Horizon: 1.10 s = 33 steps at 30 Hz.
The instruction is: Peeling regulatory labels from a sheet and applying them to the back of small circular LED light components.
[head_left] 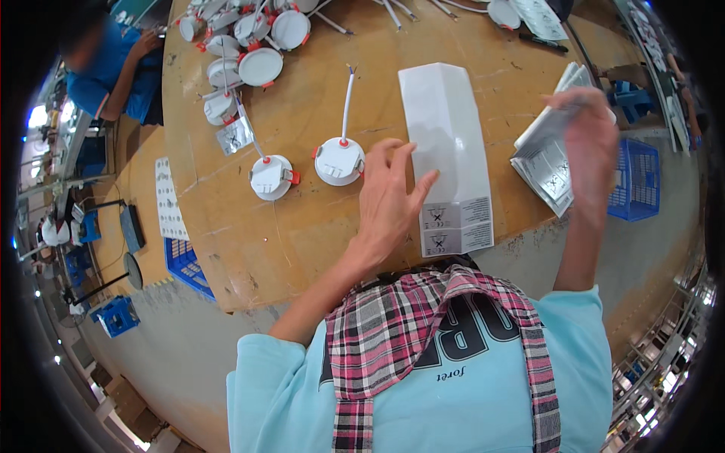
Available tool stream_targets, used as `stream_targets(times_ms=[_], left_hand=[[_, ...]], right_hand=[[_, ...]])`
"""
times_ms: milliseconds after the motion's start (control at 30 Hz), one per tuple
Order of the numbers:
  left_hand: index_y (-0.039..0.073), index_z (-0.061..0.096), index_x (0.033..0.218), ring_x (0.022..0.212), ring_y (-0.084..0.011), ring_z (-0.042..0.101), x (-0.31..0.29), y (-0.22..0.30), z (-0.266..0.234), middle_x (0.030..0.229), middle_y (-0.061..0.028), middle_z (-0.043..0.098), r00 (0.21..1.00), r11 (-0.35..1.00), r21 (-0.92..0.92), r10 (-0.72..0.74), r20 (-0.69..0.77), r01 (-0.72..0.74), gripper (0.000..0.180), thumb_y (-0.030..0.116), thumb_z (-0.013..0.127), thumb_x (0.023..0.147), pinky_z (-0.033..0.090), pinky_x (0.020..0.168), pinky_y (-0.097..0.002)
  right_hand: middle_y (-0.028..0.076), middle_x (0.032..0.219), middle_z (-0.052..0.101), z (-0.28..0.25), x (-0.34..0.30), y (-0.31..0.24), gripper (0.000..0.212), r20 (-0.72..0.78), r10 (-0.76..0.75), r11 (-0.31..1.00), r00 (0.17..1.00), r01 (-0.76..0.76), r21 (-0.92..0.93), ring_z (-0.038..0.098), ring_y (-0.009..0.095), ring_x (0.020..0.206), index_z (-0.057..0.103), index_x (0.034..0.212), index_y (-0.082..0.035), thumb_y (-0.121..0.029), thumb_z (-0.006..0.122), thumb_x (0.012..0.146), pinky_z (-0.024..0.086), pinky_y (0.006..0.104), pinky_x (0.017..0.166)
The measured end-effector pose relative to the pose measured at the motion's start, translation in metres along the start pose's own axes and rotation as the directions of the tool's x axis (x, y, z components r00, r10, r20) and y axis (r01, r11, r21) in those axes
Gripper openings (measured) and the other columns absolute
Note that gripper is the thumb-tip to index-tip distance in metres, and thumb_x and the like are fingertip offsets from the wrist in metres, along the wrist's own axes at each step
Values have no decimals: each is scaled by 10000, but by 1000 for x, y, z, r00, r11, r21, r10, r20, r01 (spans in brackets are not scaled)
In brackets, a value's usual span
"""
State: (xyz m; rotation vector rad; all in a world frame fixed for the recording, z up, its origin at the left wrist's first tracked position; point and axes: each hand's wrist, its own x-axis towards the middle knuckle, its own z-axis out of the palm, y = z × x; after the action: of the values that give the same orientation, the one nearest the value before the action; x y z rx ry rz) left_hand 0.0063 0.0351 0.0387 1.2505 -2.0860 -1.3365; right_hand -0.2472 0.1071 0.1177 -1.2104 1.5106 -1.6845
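Left hand (389, 200), fingers spread, presses the flat white carton (447, 155); right hand (589, 143) pinches a leaflet (555, 121) (blurred). Carton might slide on the surface (302, 234) if pressure eases.

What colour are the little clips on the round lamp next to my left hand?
Red-orange, on the white round lamp beside the left hand; head view shows it.

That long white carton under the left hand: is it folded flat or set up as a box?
Folded flat. The carton lies as a thin sheet on the table, no open end showing; the left hand presses on its edge.
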Motion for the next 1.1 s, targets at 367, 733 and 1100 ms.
stream_targets(times_ms=[367,733,1100], left_hand=[[8,631,1009,816,-56,574,-4,31,-38,891,-4,666,999,691,-722,37,-8,-32,202,138,680,862,436,734,-220],[-22,508,1214,1164,-255,455,0,-18,-51,1189,-151,517,862,956,59,284,-420,-286,597,262,765,756,331,989,-411],[-13,339,1375,1184,-290,436,-35,-45,-49,1246,-161,482,937,978,194,136,-321,-75,863,339,763,711,306,1009,-422]], right_hand=[[44,835,617,101,5,1,236,469,-18,968,883,134,-215,600,151,816,603,988,-6,-198,667,866,477,288,777],[12,814,642,85,-5,31,258,270,394,915,879,-346,-206,584,64,756,661,975,21,-202,694,848,466,210,693],[31,832,654,116,6,24,253,447,395,912,803,-399,-89,609,79,779,664,987,28,-191,679,863,488,220,701]])
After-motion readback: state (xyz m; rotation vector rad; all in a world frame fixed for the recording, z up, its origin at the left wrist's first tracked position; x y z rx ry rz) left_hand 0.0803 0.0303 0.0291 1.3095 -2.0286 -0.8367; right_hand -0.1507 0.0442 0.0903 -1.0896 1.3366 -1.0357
